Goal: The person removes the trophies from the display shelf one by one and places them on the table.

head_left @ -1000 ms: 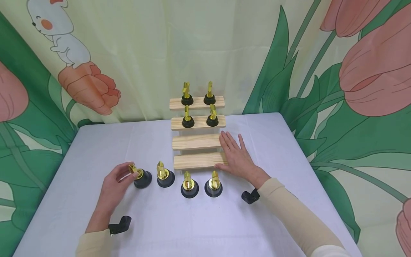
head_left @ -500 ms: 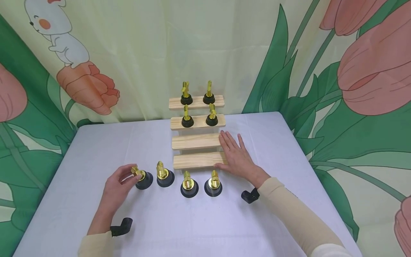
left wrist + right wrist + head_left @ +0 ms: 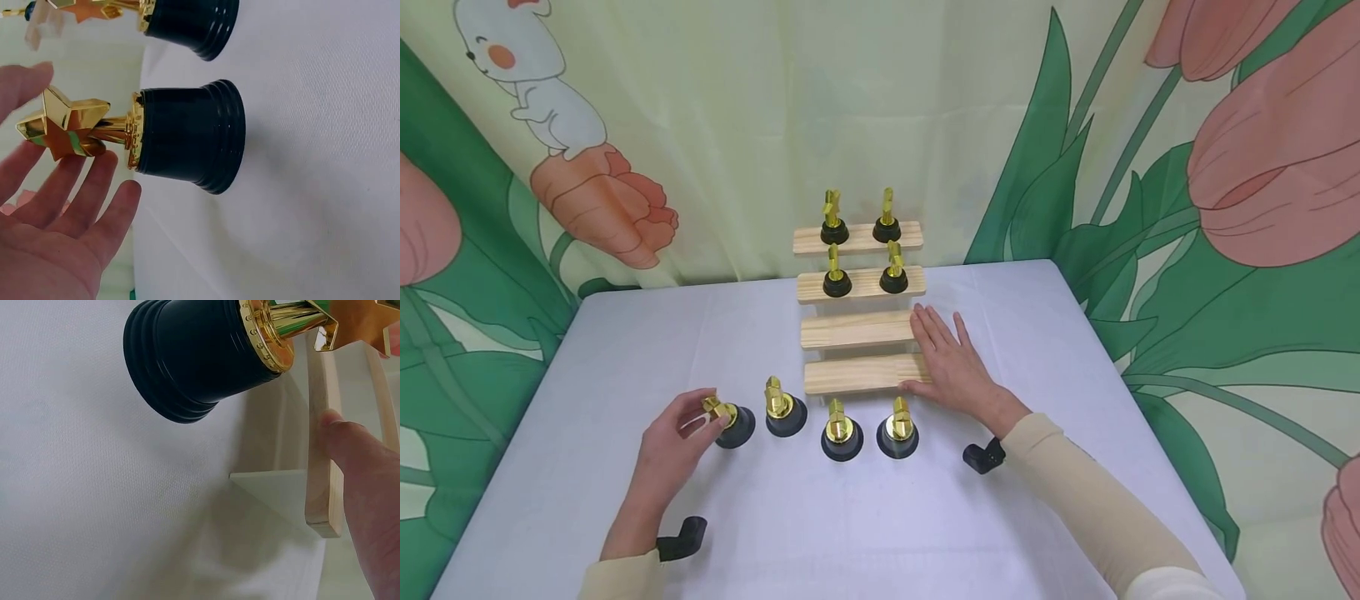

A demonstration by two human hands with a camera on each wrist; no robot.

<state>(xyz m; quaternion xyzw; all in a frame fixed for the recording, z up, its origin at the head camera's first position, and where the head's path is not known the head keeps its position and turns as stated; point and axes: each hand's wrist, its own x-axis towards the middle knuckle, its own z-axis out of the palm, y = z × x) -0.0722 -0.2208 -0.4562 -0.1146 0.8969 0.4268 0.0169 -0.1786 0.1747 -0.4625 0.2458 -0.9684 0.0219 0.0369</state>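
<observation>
My left hand (image 3: 675, 446) is at the leftmost gold star trophy (image 3: 735, 427), thumb and fingers around its star top. In the left wrist view the trophy (image 3: 187, 134) stands with its black base on the cloth, and fingertips touch the star from below. My right hand (image 3: 957, 367) lies with straight fingers over the right ends of the two lower planks of a stepped wooden rack (image 3: 865, 374). In the right wrist view its thumb (image 3: 350, 440) rests on a plank edge. Near that thumb stands another trophy (image 3: 200, 353).
Three more trophies stand in front of the rack: one trophy (image 3: 786, 414) at left, one trophy (image 3: 842, 440) in the middle, one trophy (image 3: 898, 437) at right. Several trophies occupy the upper two planks (image 3: 865, 285). A white cloth covers the table (image 3: 820, 533); a printed curtain (image 3: 737, 150) hangs behind.
The leftmost trophy has shifted slightly toward the person, with the left hand moving along with it. The right hand stays on the planks.
</observation>
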